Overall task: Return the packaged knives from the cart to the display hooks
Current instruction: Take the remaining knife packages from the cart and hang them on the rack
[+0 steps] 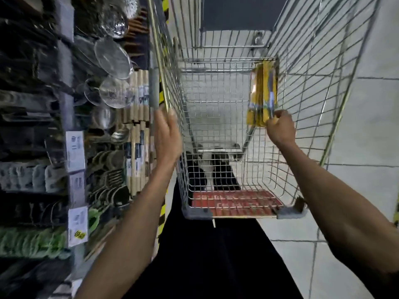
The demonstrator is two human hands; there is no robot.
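Holding the packaged knives up inside the wire cart.
A red panel lies across the cart's near end. The left hand grips the left rim, thumb and fingers closed round the wire. The right hand pinches the yellow pack's near end, just beside the right wall. Steel strainers hang far left.

Yellow on the knife package, blue and white low down; silver wire grid for the cart, red on its panel; pale grey tiles across the floor.
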